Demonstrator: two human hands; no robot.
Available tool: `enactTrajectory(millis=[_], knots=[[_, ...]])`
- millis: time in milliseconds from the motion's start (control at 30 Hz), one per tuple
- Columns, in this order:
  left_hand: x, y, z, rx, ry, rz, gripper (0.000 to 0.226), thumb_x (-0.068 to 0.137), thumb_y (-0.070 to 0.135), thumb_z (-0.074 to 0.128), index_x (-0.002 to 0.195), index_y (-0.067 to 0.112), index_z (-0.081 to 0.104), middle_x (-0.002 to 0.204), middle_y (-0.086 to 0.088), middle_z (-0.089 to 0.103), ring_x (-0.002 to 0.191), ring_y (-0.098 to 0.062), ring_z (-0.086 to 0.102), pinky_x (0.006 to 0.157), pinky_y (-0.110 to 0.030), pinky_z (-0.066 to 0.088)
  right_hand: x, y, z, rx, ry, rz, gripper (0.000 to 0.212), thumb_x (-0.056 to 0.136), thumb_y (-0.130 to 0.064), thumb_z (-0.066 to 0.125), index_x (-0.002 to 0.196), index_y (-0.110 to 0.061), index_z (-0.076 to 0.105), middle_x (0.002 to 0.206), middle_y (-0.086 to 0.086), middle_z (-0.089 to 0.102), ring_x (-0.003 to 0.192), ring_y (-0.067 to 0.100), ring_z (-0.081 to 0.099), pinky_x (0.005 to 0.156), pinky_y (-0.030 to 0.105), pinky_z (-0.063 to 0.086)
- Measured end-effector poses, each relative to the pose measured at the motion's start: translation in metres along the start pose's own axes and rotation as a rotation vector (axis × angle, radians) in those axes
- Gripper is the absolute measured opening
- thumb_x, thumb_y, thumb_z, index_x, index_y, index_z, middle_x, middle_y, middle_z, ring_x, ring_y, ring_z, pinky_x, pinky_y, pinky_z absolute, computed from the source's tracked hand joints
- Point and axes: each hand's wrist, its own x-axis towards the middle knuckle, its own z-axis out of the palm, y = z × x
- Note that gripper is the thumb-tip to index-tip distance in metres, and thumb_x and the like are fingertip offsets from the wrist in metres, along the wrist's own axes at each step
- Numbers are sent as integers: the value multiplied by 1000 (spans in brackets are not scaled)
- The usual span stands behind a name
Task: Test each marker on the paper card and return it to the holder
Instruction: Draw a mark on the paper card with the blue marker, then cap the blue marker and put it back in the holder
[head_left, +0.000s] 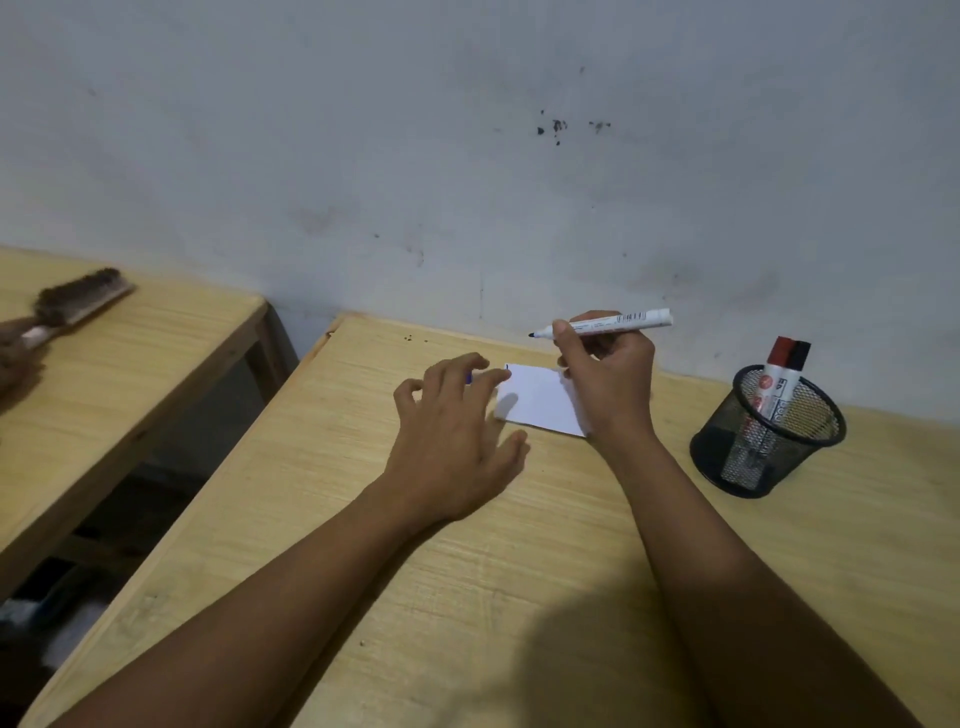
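Note:
A white paper card (537, 397) lies flat on the wooden table (467, 571) near the wall. My right hand (605, 374) holds an uncapped white marker (613, 323) above the card's far edge, its dark tip pointing left. My left hand (457, 431) rests to the left of the card, fingers curled, with a small blue piece, probably the cap (469, 378), between the fingertips. A black mesh holder (769, 436) stands at the right and holds two markers, one with a red cap (779, 358) and one with a black cap (799, 356).
The wall (467, 156) runs right behind the table. A second wooden table (130, 353) stands to the left across a gap, with a brush (78, 299) lying on it, held by another person's hand (13, 348) at the frame edge.

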Motion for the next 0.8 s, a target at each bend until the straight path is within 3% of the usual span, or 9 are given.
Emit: enactTrajectory(millis=[67,200,267,333,400,467,567,700,800], knots=[[13,-3,-3,32,118,-80,52,89,50,52,136,27,51,142,1,46,130,-22,41,101,-49,26,-2,-8,-3,28,-6,-5,14,89,-17,77,92,-5,70,83,5,74,76,17,71,76,35,61],[46,-14,-6,-20,-87,-338,42,100,39,45,141,33,50,134,8,60,127,-21,41,103,-48,22,-12,-23,-11,60,-19,-4,8,88,-17,78,87,-14,70,77,-4,73,73,14,70,71,31,60],[50,-17,-8,11,-136,-365,35,100,33,45,131,33,61,118,10,70,122,-19,45,96,-45,21,-18,-32,-17,60,-26,-11,8,89,-16,77,85,-14,70,76,-1,72,73,15,69,62,24,57],[49,-15,-14,-13,-84,-393,26,98,30,49,116,32,68,104,12,73,113,-14,50,84,-38,18,-25,-42,-26,50,-40,-21,8,90,-14,76,86,-11,70,77,4,69,72,17,66,53,17,53],[49,-9,-22,-197,-35,-488,16,95,29,57,103,31,71,92,16,71,99,-9,56,79,-36,17,-30,-51,-36,30,-47,-35,9,90,-14,75,83,-15,70,77,5,69,71,16,65,53,21,53],[53,5,-41,-558,-7,-573,8,90,29,66,94,28,74,89,17,72,94,-9,61,82,-35,29,-32,-63,-44,21,-47,-51,12,90,-15,75,80,-20,70,76,3,71,69,15,65,60,30,55],[55,39,-75,-1051,7,-641,12,91,23,70,101,18,74,94,6,75,93,-18,63,73,-26,42,-36,-88,-53,73,-28,-58,10,90,-15,75,84,-20,70,76,6,72,64,13,65,62,31,55],[55,86,-111,-1255,-99,-687,22,90,33,67,107,19,74,102,9,78,100,-11,65,87,-39,34,-46,-127,-63,159,17,-87,6,91,-16,75,91,-19,69,77,2,74,60,9,65,55,24,54],[50,114,-131,-1370,-112,-702,25,91,35,66,109,20,73,100,12,78,102,-9,64,91,-40,33,-58,-153,-73,168,36,-141,7,91,-16,74,86,-18,71,77,3,73,61,11,64,55,23,54]])
